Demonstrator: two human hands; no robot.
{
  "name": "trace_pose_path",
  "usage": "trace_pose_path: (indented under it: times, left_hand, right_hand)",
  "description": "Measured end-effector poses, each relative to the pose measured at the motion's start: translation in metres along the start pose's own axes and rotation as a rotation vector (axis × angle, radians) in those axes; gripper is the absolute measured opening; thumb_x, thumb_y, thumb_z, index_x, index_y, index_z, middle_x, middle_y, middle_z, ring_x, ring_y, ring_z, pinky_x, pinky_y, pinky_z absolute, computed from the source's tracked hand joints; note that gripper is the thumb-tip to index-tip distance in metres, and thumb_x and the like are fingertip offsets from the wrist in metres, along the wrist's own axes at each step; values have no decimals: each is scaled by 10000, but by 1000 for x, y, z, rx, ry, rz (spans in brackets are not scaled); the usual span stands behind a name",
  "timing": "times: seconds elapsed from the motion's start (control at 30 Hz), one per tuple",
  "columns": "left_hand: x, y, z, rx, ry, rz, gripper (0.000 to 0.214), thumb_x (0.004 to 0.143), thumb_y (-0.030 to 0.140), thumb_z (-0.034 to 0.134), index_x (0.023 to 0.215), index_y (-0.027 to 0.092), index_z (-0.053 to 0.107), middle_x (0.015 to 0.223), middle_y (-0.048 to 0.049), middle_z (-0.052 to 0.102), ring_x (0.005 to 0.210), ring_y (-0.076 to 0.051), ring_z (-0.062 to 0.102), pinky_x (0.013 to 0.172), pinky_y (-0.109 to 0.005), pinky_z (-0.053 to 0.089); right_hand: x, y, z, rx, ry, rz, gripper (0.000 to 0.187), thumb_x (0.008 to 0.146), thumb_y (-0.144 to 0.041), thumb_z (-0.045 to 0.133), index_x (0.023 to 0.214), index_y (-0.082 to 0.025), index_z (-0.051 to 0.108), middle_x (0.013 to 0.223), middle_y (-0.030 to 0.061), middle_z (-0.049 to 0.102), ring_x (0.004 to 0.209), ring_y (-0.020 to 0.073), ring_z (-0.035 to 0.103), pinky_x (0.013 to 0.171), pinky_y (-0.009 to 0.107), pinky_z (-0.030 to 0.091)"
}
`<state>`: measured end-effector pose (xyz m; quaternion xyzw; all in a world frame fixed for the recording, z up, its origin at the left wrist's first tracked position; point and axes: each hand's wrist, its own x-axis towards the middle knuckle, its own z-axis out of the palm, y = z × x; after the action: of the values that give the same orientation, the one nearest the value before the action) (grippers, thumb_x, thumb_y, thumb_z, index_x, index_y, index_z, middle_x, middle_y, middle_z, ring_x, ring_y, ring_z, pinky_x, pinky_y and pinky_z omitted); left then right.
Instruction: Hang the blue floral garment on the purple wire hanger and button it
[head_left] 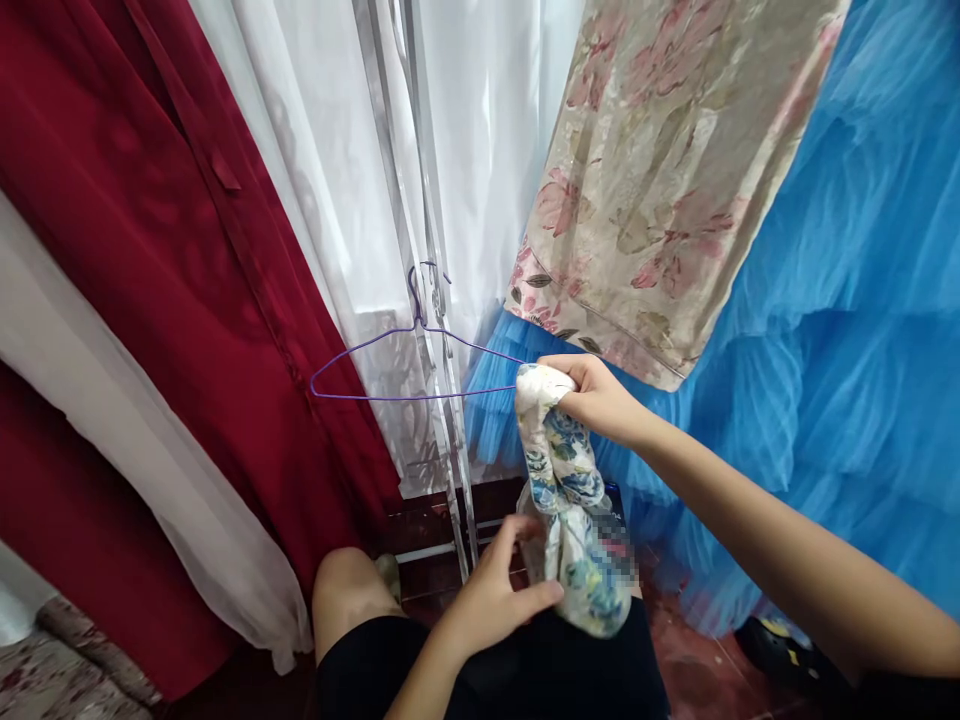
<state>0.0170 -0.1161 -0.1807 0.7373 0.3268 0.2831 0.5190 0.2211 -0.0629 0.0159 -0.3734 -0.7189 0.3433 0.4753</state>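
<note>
My right hand (600, 395) is closed on the right end of a purple wire hanger (390, 399), together with a white cloth with blue and yellow flowers (574, 455). The cloth hangs from that end, bunched and twisted in the middle, its lower part widening above my lap. Close by its lower left side is my left hand (495, 595), thumb and fingers apart; whether the fingertips touch the cloth I cannot tell. The hanger's hook points up, in front of a metal rack post (442, 400). What kind of garment the cloth is does not show.
Red curtain-like fabric (225, 330) and white fabric (322, 150) hang at left and behind the post. To the right hang a beige floral garment (660, 200) and a ruffled blue tulle garment (847, 380). A dark, partly blurred package (611, 505) is behind the cloth.
</note>
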Motion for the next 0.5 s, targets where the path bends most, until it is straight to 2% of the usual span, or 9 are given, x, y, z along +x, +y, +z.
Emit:
trace_pose_path:
  times: [0.1, 0.17, 0.2, 0.27, 0.37, 0.43, 0.5]
  left_hand:
    - [-4, -19, 26, 82, -4, -103, 692, 768, 343, 787, 1399, 229, 527, 1449, -135, 526, 1362, -321, 464, 1174, -452, 320]
    - [-12, -29, 28, 97, 16, -114, 630, 809, 341, 740, 1400, 228, 554, 1431, -133, 550, 1351, -324, 479, 1165, -446, 335]
    - [-16, -31, 23, 94, 30, -110, 572, 841, 351, 707, 1383, 228, 575, 1394, -127, 583, 1313, -316, 514, 1137, -433, 370]
    - [-23, -27, -1, 103, 86, -86, 404, 898, 384, 642, 1262, 208, 663, 1241, -119, 666, 1167, -292, 604, 1030, -395, 458]
    - [-26, -1, -54, 206, 245, -6, 293, 949, 418, 572, 960, 174, 736, 1014, -98, 692, 972, -249, 637, 874, -339, 495]
    - [-22, 25, -86, 295, 333, 59, 309, 947, 427, 580, 838, 170, 713, 936, -78, 670, 907, -224, 618, 822, -312, 478]
    - [-16, 52, -108, 338, 379, 126, 344, 944, 433, 587, 743, 167, 669, 853, -54, 632, 834, -194, 586, 772, -289, 457]
  right_hand:
    - [0, 11, -7, 33, 79, 25, 53, 692, -168, 648, 689, -172, 595, 630, -36, 535, 567, 111, 453, 540, 233, 318]
    - [2, 29, -20, 78, 133, 64, 60, 662, -170, 649, 676, -180, 592, 625, -30, 555, 567, 127, 482, 540, 241, 339]
    - [5, 40, -29, 106, 170, 82, 62, 644, -176, 646, 657, -184, 587, 611, -28, 557, 560, 134, 486, 537, 246, 346]
    - [13, 64, -48, 152, 270, 100, 73, 599, -196, 635, 601, -191, 562, 574, -26, 549, 542, 140, 475, 527, 252, 350]
    - [40, 95, -72, 149, 436, 103, 112, 520, -226, 612, 530, -201, 503, 521, -34, 516, 516, 132, 438, 504, 253, 339]
    - [65, 107, -78, 125, 457, 118, 125, 509, -249, 604, 535, -207, 489, 512, -42, 504, 516, 132, 436, 496, 253, 351]
    - [94, 111, -73, 125, 410, 137, 128, 550, -283, 599, 577, -214, 495, 516, -42, 513, 528, 146, 466, 510, 263, 400]
